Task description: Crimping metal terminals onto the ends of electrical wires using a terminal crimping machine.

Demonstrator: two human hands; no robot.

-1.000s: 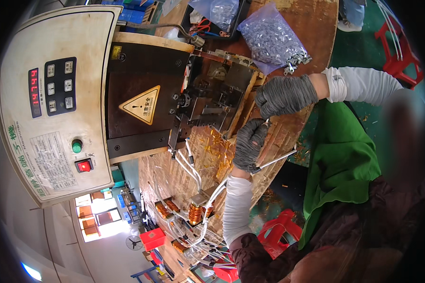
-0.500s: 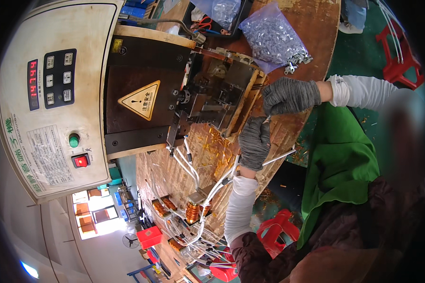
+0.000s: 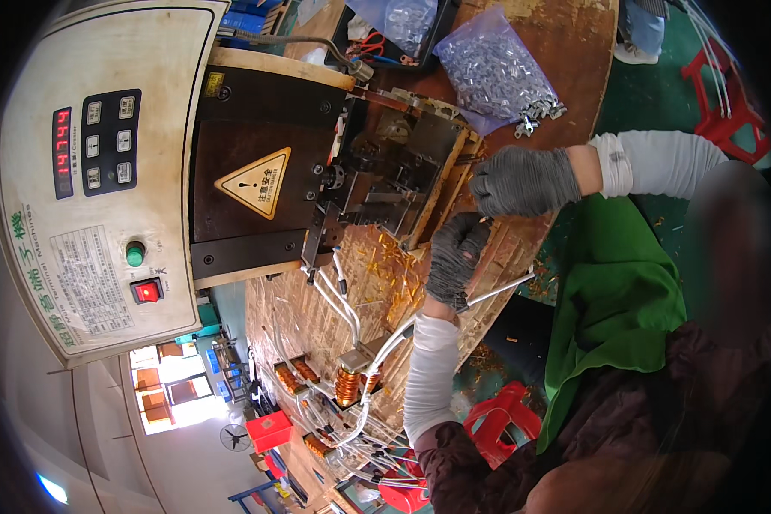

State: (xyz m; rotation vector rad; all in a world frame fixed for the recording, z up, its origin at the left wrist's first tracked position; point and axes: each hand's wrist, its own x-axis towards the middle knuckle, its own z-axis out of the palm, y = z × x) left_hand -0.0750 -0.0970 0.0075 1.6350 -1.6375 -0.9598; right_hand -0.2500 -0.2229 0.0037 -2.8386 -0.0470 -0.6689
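Both hands wear grey knit gloves with white sleeves above them, and they meet at the table's edge beside the machine. My right hand (image 3: 525,182), the upper one in the picture, is curled closed, its fingertips next to the left hand; what they grip is hidden. My left hand (image 3: 457,259), just below, is closed around a white-sleeved wire (image 3: 409,328), of which a small tip seems to show between the hands. The open working head of a terminal crimping machine (image 3: 385,171) is beside the fingers, not touched as far as I can see.
A plastic bag of metal terminals (image 3: 497,73) spills onto the wooden table (image 3: 565,51). Copper coils (image 3: 349,385) with white leads lie lower down, near yellow scraps (image 3: 394,265). Red stools (image 3: 505,420) stand on the floor. A green cloth (image 3: 617,300) covers my lap.
My left hand has turned slightly and its fingers have curled differently. My right hand has shifted a little to the left, with its fingers more tightly bent.
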